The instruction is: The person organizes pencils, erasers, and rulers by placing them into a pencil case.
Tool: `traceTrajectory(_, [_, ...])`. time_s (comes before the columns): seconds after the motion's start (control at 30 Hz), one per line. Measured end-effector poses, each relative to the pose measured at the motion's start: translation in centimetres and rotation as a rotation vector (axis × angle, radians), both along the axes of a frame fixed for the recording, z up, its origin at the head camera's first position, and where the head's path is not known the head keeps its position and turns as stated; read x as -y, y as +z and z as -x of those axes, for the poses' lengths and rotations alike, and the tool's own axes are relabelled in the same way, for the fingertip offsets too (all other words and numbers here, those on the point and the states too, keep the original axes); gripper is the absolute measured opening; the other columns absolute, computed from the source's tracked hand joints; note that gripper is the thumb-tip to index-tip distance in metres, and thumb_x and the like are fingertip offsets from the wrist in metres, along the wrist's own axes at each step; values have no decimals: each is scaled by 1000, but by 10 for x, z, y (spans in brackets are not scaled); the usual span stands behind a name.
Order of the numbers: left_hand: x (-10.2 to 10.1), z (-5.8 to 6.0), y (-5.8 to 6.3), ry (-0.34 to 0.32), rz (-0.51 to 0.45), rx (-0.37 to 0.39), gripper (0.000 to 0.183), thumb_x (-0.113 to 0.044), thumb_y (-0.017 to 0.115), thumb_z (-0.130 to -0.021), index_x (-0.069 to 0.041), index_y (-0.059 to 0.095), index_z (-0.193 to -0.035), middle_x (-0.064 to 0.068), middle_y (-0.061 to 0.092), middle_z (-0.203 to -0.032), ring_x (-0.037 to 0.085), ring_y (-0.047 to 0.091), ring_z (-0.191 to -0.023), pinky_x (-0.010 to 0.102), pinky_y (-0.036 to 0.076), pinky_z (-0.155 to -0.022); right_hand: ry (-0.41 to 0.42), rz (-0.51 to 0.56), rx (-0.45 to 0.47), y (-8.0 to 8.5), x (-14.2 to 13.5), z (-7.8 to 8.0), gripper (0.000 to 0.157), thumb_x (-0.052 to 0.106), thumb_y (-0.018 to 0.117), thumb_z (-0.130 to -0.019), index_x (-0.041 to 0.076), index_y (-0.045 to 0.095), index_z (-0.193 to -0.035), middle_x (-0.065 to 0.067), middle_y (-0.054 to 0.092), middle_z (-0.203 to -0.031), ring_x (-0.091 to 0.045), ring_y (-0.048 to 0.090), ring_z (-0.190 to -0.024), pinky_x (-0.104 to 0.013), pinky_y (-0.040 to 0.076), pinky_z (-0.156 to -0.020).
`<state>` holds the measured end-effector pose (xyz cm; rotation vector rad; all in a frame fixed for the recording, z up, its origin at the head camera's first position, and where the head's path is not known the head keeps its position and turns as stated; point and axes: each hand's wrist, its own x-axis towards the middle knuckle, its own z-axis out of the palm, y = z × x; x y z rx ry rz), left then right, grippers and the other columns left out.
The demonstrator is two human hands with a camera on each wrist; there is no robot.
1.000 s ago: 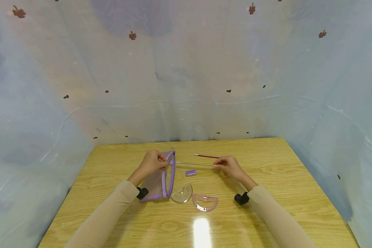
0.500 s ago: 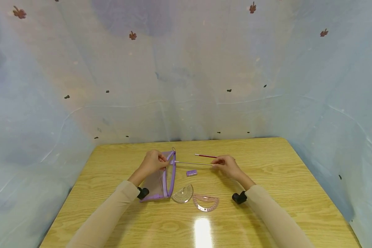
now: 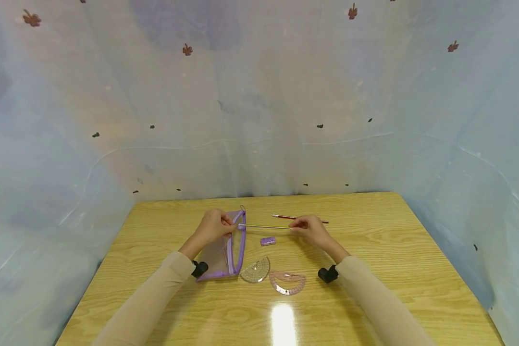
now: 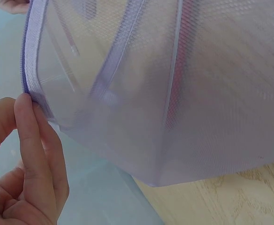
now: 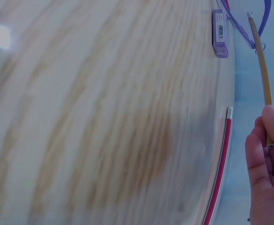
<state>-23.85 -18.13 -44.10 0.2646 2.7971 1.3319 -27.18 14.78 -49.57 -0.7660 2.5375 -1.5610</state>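
Observation:
My left hand [image 3: 212, 229] pinches the zip edge of a purple mesh pencil case [image 4: 211, 136], whose mouth gapes toward the right. Through the mesh in the left wrist view, something pink and long shows inside. Between thumb and fingers, my right hand [image 3: 313, 231] pinches a yellow pencil [image 3: 265, 227] near one end. Its other end points left and reaches the case's mouth. On the table behind the right hand lies a red pencil [image 5: 218, 173]. A purple eraser [image 3: 267, 241] lies below the yellow pencil, apart from both hands.
A clear protractor [image 3: 256, 270] lies by the case's lower right corner, with a pink protractor [image 3: 287, 282] beside it. The wooden table [image 3: 393, 269] ends at a hanging patterned cloth [image 3: 268, 105] at the back. A bright reflection shows near the front.
My right hand has moved left with the yellow pencil, whose tip has come from outside the case to its open mouth. The left hand keeps its hold on the edge.

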Motion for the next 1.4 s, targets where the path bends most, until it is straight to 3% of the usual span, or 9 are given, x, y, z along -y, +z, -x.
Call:
traceTrajectory(0.13, [0,0,0,-7,0,-6,8,0,74,-85,4,72,-79,4,69,-65,21,70,-58,29,59,-56,-17,-17,-4,-3,3,3,11,4,70,-93,-4,73,-99,-16,71,-98,-25,67,-85,-27,56,-73])
traceTrajectory(0.33, [-1,0,1,-5,5,0,10,-1,74,-86,8,72,-82,4,69,-66,22,70,-59,30,59,-56,-26,-21,-10,-1,9,2,10,2,70,-92,-4,74,-98,-14,72,-97,-24,67,-85,-30,56,-74])
traceTrajectory(0.67, [-1,2,0,4,-18,16,9,2,74,-86,4,71,-78,11,70,-69,26,71,-60,32,60,-57,-86,-55,-34,0,25,4,9,-1,71,-90,-4,75,-97,-11,71,-90,-22,67,-81,-31,57,-71])
traceTrajectory(1.4, [-5,1,2,-6,-10,21,8,1,74,-86,6,72,-80,7,69,-67,30,72,-62,34,61,-57,-189,-61,-39,3,50,-4,5,0,73,-88,-2,75,-92,-10,72,-88,-23,67,-79,-35,58,-71])
